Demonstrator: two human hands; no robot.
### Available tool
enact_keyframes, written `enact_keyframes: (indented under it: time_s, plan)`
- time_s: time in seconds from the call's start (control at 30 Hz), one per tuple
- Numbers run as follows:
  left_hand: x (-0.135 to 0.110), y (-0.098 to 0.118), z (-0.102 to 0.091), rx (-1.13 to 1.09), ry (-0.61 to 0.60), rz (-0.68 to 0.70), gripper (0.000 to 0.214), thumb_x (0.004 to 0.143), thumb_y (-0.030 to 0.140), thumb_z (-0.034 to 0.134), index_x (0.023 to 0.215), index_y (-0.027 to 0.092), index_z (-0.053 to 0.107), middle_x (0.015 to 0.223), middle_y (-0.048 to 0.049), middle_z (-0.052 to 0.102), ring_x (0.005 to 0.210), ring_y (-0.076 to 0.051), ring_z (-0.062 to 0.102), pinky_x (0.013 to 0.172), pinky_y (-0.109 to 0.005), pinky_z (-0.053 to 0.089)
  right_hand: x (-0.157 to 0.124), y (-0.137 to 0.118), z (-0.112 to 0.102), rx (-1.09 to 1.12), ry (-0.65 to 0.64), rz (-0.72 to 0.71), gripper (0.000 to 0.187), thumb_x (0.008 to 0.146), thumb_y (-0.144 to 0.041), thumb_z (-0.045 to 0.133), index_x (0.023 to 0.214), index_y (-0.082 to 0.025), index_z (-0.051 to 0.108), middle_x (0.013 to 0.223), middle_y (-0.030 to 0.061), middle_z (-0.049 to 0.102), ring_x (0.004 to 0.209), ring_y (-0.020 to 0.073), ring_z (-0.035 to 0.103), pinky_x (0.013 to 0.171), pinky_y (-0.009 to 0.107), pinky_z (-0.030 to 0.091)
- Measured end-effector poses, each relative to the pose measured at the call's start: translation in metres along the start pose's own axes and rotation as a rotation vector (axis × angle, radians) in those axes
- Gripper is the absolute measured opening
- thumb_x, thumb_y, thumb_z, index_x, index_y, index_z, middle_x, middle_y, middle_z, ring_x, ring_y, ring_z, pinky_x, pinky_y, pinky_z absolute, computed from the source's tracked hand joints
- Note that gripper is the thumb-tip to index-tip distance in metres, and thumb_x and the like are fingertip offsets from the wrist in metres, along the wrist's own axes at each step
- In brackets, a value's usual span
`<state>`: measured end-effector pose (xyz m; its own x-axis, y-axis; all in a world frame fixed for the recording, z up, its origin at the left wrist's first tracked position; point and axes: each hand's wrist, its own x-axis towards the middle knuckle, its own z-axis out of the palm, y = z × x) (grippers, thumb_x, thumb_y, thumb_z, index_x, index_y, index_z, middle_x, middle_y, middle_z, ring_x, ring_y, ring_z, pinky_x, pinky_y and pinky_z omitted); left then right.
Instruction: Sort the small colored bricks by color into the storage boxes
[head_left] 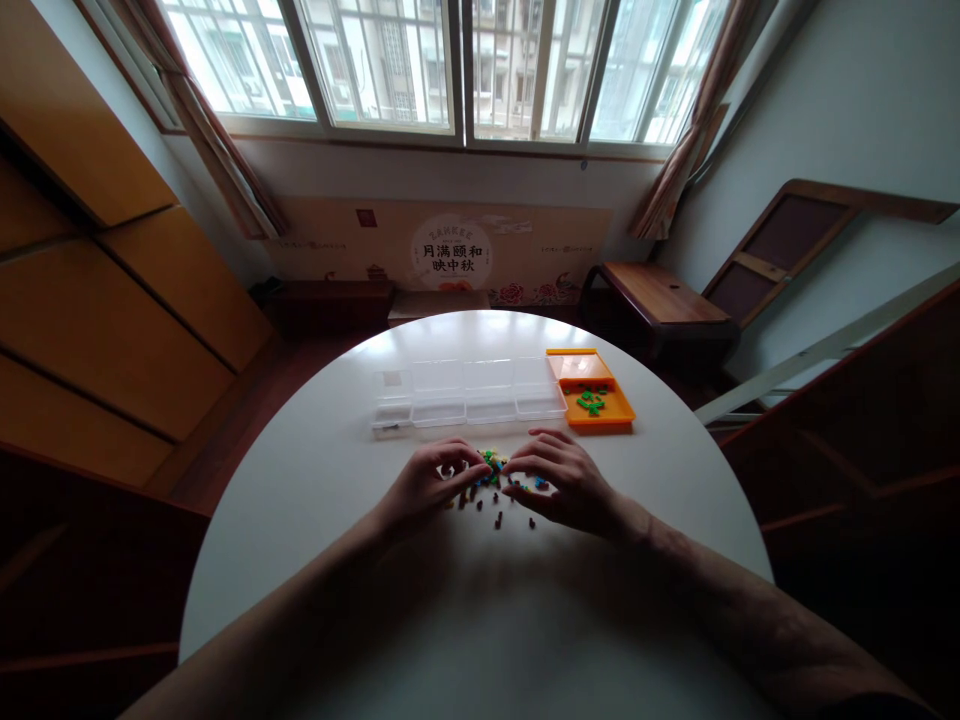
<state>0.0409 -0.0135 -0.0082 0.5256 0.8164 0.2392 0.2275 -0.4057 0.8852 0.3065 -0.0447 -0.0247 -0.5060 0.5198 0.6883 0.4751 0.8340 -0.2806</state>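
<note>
Two bare hands face each other over a heap of small pieces (493, 461), on the near side of a clear box. The left hand (442, 474) curls its fingers, bringing thumb and forefinger close together at the heap's left edge. The right hand (562, 478) arches in from the opposite side, fingers bent and tips beside the heap. Whether either hand pinches a piece, I cannot tell; the fingertips show too small.

Across the top runs a wide window (460, 75), its glass panes set in straight frames, with bars and pale buildings outside. Soft, pinkish-brown curtains (214, 150) hang in folds at both sides. A smooth, orange-brown cabinet (127, 310) with flat rectangular panels fills the left. Under the arms spreads a round white table (300, 520), its hard surface shining where window light falls. Below the window, a cream panel (337, 215) carries dark Chinese characters in a pale circle, with red flowers printed nearby. To the right stands a low wooden desk (660, 293) with visible grain.

On the table, the clear box (491, 409) is thin plastic, long and shallow, divided into rectangular compartments. Just beside its right end sits an orange tray (600, 427), rectangular and low-rimmed, with green bits (591, 404) inside. Smallest of all, the heaped pieces mix green, yellow, blue and dark brown; several dark ones lie scattered nearer the wearer.
</note>
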Motion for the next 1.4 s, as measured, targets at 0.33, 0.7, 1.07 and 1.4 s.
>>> enact_keyframes:
  time_s: [0.33,0.7,1.07,1.4]
  plan:
    - [0.002,-0.002,0.016,-0.073,-0.076,0.025,0.033,0.099,0.049,0.079,0.094,0.017,0.085,0.092,-0.0076,0.078,0.075,-0.016,0.064,0.068,-0.026,0.049,-0.002,0.003,0.000,0.022,0.023,-0.028,0.009,0.106,-0.024,0.073,0.114,-0.028,0.074,0.099,0.0007,0.082,0.087,0.0174,0.075,0.110,0.041,0.056]
    - [0.004,-0.007,-0.007,0.267,-0.019,0.226,0.023,0.107,0.037,0.070,0.103,0.020,0.084,0.100,-0.0099,0.078,0.087,-0.019,0.071,0.081,-0.030,0.055,-0.004,0.031,-0.025,-0.074,0.177,0.183,0.005,0.104,-0.023,0.072,0.101,-0.026,0.075,0.094,0.0020,0.079,0.090,0.0217,0.073,0.097,0.042,0.057]
    - [0.001,-0.016,-0.031,0.630,0.031,0.287,0.014,0.102,0.027,0.067,0.099,0.022,0.080,0.099,-0.0037,0.077,0.074,-0.015,0.062,0.078,-0.031,0.049,-0.041,0.104,-0.059,-0.295,0.278,0.741,0.023,0.099,-0.042,0.068,0.098,-0.022,0.078,0.100,0.0098,0.082,0.086,0.0298,0.070,0.087,0.047,0.056]
    - [-0.001,-0.026,-0.023,0.574,-0.024,0.336,0.017,0.103,0.030,0.069,0.114,0.026,0.081,0.102,-0.0048,0.076,0.086,-0.018,0.069,0.079,-0.030,0.052,-0.029,0.080,-0.041,-0.178,0.195,0.579,0.016,0.104,-0.035,0.064,0.100,-0.024,0.076,0.103,0.0080,0.079,0.099,0.0295,0.072,0.096,0.047,0.057]
